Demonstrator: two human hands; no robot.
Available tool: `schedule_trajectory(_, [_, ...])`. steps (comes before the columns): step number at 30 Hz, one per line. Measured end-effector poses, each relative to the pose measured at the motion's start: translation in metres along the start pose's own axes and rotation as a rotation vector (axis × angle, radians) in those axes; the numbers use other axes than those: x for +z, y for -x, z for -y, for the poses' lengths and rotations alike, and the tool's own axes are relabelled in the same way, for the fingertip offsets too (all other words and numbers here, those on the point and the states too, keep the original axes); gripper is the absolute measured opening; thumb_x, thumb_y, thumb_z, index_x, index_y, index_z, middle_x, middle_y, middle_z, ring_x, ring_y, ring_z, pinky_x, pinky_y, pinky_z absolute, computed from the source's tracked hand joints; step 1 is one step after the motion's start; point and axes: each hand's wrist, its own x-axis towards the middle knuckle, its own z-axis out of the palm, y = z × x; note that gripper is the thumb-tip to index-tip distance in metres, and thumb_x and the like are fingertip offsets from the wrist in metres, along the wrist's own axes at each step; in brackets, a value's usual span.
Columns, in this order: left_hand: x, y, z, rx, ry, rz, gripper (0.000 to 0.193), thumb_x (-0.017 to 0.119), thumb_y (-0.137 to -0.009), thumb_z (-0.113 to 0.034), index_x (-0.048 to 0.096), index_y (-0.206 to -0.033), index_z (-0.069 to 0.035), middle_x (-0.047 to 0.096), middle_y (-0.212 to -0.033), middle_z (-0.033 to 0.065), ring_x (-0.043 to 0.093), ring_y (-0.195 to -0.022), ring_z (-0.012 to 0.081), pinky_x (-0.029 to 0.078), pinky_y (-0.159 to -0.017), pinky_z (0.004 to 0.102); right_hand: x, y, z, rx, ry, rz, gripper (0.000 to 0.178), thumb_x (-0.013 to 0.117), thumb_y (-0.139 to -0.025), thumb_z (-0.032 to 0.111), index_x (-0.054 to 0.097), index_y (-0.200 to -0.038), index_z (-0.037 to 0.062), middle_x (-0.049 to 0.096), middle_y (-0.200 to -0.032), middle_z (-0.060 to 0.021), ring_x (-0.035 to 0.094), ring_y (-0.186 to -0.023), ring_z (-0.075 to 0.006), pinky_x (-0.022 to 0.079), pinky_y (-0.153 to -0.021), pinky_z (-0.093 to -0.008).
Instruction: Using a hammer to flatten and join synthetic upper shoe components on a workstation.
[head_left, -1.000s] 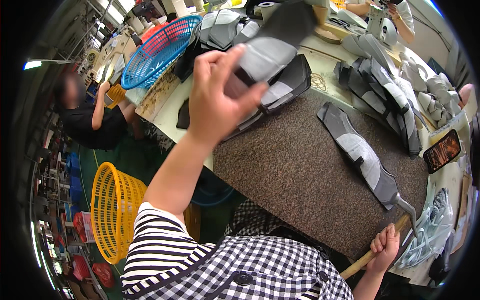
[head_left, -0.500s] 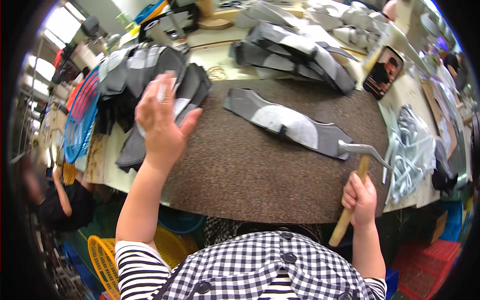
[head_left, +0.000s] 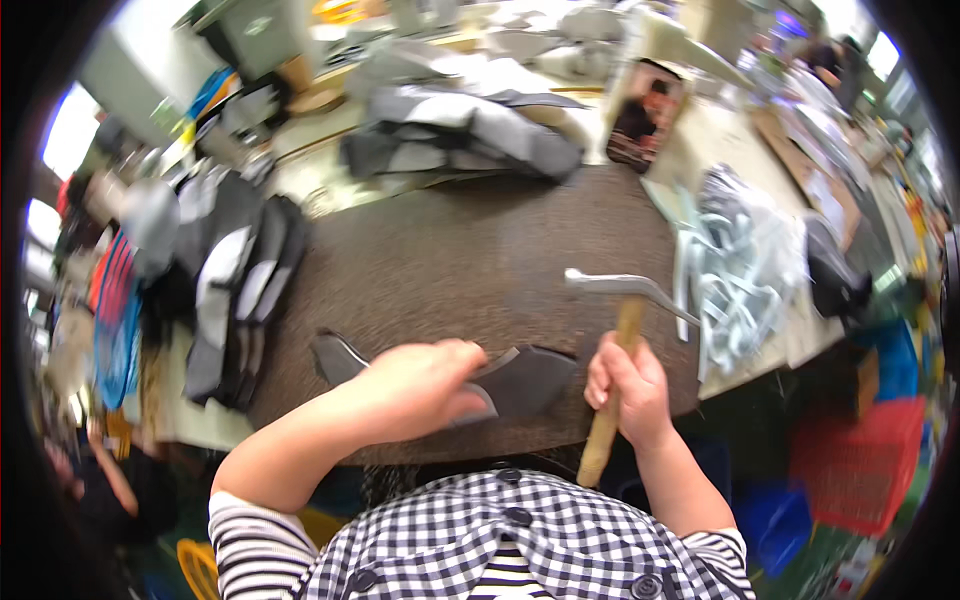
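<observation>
My right hand (head_left: pixel 628 392) grips a hammer (head_left: pixel 602 440) by its wooden handle. Its long, curved metal head points up over the brown board (head_left: pixel 440 255). Close to the board's near edge, a dark grey, curved piece that looks like a shoe upper (head_left: pixel 530 380) lies partly under my left hand (head_left: pixel 415 392). The fingers of that hand are bent over the piece, with the thumb against its edge; motion blurs them somewhat. The hand covers the middle of the piece, so only its two ends show.
Stacked grey-and-white pieces (head_left: pixel 235 275) lie left of the board, and another pile (head_left: pixel 460 130) lies behind it. A phone (head_left: pixel 645 115) stands at the back right. Pale straps (head_left: pixel 735 285) lie on the right. A red crate (head_left: pixel 860 465) and a blue bin (head_left: pixel 765 525) sit below.
My left hand has come from the left pile to the near edge, onto the grey piece. The piece across the board's middle is gone from there. The whole view has swung right; the hammer stays held.
</observation>
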Motion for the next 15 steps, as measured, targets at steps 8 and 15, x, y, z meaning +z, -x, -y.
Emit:
schedule_trajectory(8, [0.036,0.002,-0.011,0.205,0.165,-0.002,0.046,0.064,-0.09,-0.022,0.05,-0.131,-0.007,0.062,-0.101,0.0183,0.063,-0.096,0.038,0.051,-0.079,0.0476,-0.014,0.01,-0.014,-0.339,0.374,0.177,0.038,0.068,-0.091,0.019,0.044,-0.114,0.0016,0.05,-0.13,-0.0207,0.05,-0.124,-0.0288,0.046,-0.101,-0.0415])
schedule_trajectory(15, [0.056,0.027,0.026,0.031,-0.049,-0.41,0.038,0.061,-0.092,-0.036,0.06,-0.116,-0.007,0.065,-0.089,0.0158,0.066,-0.087,0.0361,0.052,-0.072,0.0445,-0.014,0.011,-0.017,-0.207,0.684,-0.04,0.04,0.076,-0.082,0.005,0.047,-0.11,0.0061,0.046,-0.092,-0.0004,0.047,-0.083,-0.0088,0.042,-0.076,-0.024])
